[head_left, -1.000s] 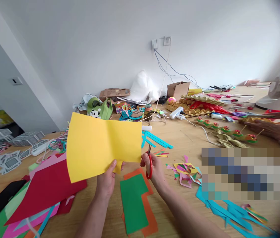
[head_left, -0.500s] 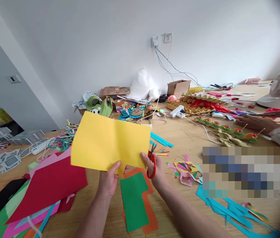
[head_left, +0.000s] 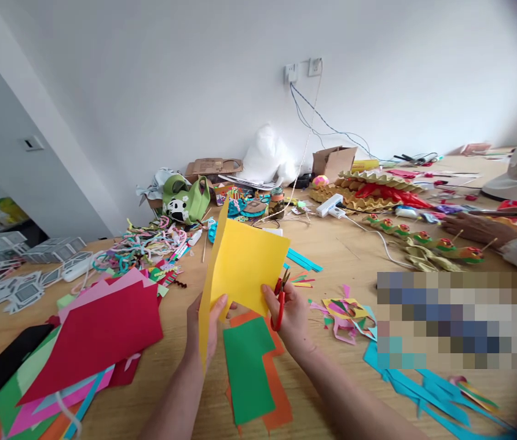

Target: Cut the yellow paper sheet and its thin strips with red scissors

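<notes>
A yellow sheet of paper [head_left: 252, 260] is held upright above the table, bent along a vertical line so its left part folds back toward me. My left hand [head_left: 212, 321] grips it near the lower edge, thumb on the front and the other fingers partly hidden behind the folded part. At the sheet's lower right corner, my right hand [head_left: 288, 311] pinches the paper with its thumb and also carries red-handled scissors [head_left: 280, 308], blades pointing up. Below lie a green paper piece [head_left: 247, 370] and an orange paper piece [head_left: 281, 409] partly under it.
Stacked coloured paper [head_left: 98, 330] with a red sheet on top lies to the left, beside a black object [head_left: 6, 360]. Paper scraps [head_left: 348, 315] and blue strips [head_left: 414, 385] lie right. Another person's hand [head_left: 473, 229] rests at the far right, near a power strip [head_left: 330, 206].
The yellow sheet was nearly flat and spread wide; its left part has now swung in toward me, bending it. My right hand still has the scissors and the sheet's corner.
</notes>
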A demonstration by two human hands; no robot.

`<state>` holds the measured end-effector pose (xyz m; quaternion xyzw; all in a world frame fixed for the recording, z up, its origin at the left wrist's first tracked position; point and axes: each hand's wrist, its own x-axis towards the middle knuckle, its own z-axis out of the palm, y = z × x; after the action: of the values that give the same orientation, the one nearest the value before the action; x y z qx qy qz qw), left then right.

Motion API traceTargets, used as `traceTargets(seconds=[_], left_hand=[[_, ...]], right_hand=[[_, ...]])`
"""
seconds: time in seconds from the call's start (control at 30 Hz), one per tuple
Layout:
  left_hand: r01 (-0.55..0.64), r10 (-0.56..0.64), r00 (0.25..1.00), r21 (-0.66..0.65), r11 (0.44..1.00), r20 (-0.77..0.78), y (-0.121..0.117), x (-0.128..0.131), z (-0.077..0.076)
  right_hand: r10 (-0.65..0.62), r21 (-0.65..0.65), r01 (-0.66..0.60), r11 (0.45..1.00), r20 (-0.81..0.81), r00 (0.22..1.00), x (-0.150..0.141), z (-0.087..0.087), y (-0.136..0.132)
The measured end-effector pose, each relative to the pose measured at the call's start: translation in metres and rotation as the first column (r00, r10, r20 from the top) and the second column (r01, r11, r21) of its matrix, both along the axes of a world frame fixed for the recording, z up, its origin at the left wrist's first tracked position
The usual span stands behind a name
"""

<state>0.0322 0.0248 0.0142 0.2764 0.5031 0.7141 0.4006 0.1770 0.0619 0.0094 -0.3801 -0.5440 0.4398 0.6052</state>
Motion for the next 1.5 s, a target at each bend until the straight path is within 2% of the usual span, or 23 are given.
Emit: traceTargets(seconds=[0.1,0.23,0.33,0.47,0.8,1.0,1.5], left_hand=[[0.020,-0.020,0.999,-0.011,1.000,-0.033,0.001,-0.002,-0.003],[0.055,-0.050,0.994,-0.049,0.997,0.100,0.001,-0.002,-0.001],[0.043,-0.035,0.982,-0.041,0.998,0.186,0.000,0.001,0.004],[0.026,-0.022,0.976,-0.016,1.000,0.215,-0.001,0.007,0.009],[0.013,-0.019,0.966,0.025,1.000,0.258,-0.002,0.013,0.006],[0.040,-0.040,0.958,0.006,0.999,0.284,-0.003,0.014,0.004],[0.021,-0.006,0.958,-0.051,0.998,0.285,-0.004,0.017,0.006]], right_hand=[[-0.002,0.006,0.002,1.000,0.010,1.000,-0.001,0.000,0.000],[0.009,-0.041,-0.011,0.999,-0.037,0.999,0.001,0.009,0.001],[0.024,-0.087,-0.023,0.996,0.018,1.000,0.004,0.014,0.003],[0.070,-0.120,-0.059,0.991,0.097,0.993,0.004,0.012,0.004],[0.168,-0.260,-0.141,0.955,0.083,0.982,0.002,0.003,0.007],[0.153,-0.245,-0.136,0.960,0.051,0.987,0.002,0.002,0.009],[0.139,-0.220,-0.126,0.967,0.045,0.989,0.008,0.006,0.016]])
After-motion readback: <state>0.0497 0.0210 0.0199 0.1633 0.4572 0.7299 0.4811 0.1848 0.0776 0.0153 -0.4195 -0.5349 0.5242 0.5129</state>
